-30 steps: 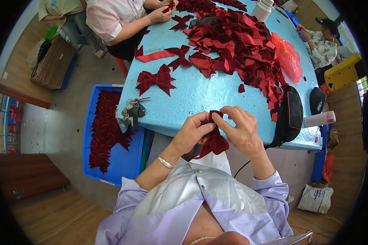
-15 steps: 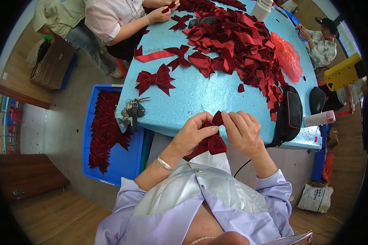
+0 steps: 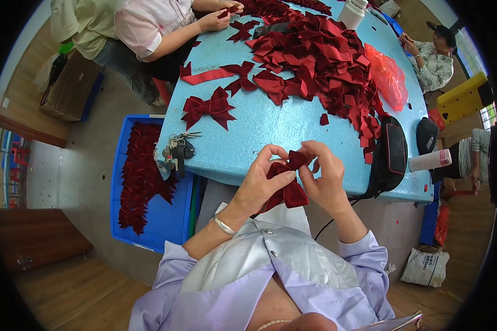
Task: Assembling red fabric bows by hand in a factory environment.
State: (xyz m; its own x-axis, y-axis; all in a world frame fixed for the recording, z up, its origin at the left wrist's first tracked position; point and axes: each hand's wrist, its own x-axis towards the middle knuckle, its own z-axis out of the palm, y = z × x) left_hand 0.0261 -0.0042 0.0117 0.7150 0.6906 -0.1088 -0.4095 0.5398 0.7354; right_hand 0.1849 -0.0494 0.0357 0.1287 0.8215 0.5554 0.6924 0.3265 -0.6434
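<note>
A dark red velvet ribbon bow (image 3: 291, 194) is held up in front of my chest, just off the table's near edge. My left hand (image 3: 268, 179) pinches its middle between thumb and fingers. At the bow's upper end, my right hand (image 3: 321, 170) has its fingers curled round a short ribbon piece (image 3: 297, 160); the exact contact is partly hidden. On the light blue table (image 3: 226, 151) beyond, a finished-looking bow (image 3: 209, 108) lies flat. Farther back is another bow with a long ribbon tail (image 3: 207, 76).
A large heap of red ribbon pieces (image 3: 320, 66) covers the table's middle. Keys (image 3: 178, 150) lie at the left corner, a black pouch (image 3: 391, 154) at the right. A blue bin (image 3: 174, 220) with rows of bows stands left. Co-workers sit and stand around the table.
My right hand has shifted slightly left and its fingers have bent differently round the ribbon's upper end. The left hand keeps its grip. At the right, a striped-sleeved person has come further into view.
</note>
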